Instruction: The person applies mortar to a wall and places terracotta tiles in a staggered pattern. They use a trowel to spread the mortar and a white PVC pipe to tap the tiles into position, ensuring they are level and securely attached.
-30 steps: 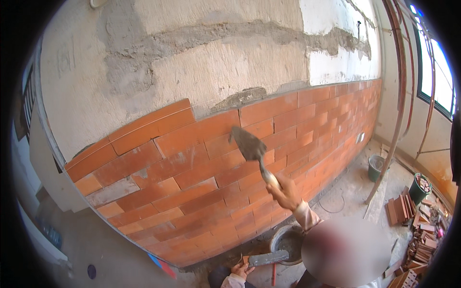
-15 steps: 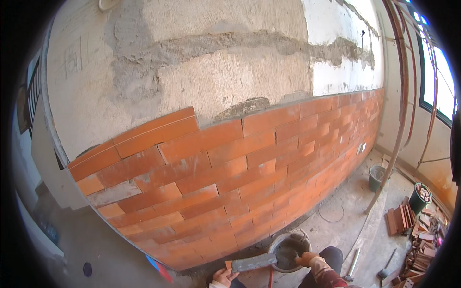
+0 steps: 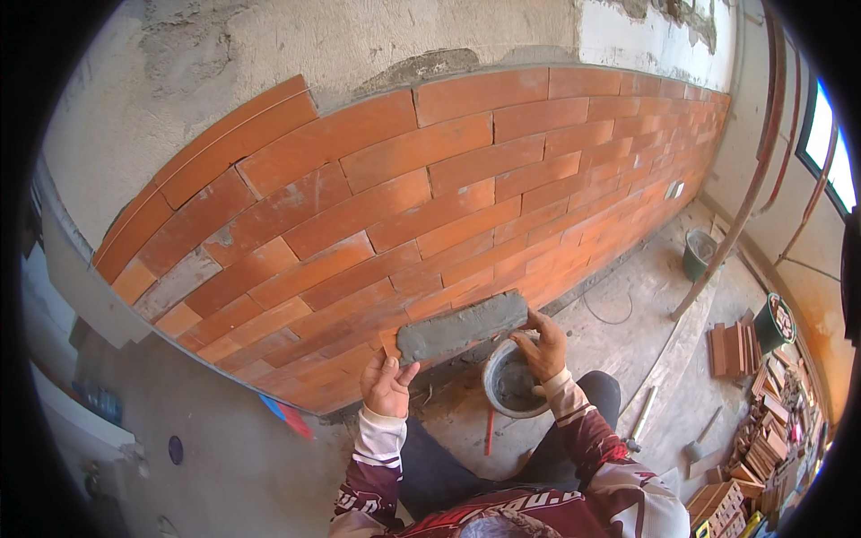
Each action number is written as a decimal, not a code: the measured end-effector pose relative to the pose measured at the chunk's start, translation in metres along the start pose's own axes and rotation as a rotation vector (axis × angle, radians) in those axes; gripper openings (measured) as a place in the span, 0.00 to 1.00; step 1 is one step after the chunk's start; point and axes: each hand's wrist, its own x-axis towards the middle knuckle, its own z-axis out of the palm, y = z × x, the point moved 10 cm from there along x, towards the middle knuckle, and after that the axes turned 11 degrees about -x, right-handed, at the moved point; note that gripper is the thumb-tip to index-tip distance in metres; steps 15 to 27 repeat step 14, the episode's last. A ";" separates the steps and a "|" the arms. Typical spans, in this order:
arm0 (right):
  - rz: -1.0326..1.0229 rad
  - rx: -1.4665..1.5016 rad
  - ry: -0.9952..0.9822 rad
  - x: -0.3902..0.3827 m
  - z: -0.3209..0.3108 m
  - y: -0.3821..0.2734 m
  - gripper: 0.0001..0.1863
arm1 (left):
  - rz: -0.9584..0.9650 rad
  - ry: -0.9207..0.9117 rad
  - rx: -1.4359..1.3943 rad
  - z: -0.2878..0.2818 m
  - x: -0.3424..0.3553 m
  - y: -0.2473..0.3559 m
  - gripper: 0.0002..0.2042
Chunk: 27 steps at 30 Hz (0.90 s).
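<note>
A long orange brick tile (image 3: 389,344) is lifted in front of the wall, its upward face spread with thick grey mortar (image 3: 462,326). My left hand (image 3: 387,384) grips its left end, where a strip of bare orange shows. At the far end, my right hand (image 3: 543,348) has its thumb and fingers against the tile's edge. Just below that hand stands a round bucket (image 3: 491,387) with wet grey mortar inside. The wall of orange tiles (image 3: 404,215) rises beyond, laid in staggered rows, with its top course stepped at the left.
Stacked tiles (image 3: 734,350) and a pile of broken pieces (image 3: 767,430) lie at the right. A green bucket (image 3: 698,255) stands near a leaning scaffold pole (image 3: 731,238). A mallet (image 3: 696,448) and a light-coloured handle (image 3: 644,414) lie on the floor.
My right hand has left the bucket and come to the tile's right end. The mortared tile is higher and nearer the wall. My view has tipped downward.
</note>
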 end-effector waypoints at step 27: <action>0.036 0.431 0.230 0.005 -0.036 0.000 0.27 | 0.190 -0.162 0.187 0.055 -0.012 0.029 0.17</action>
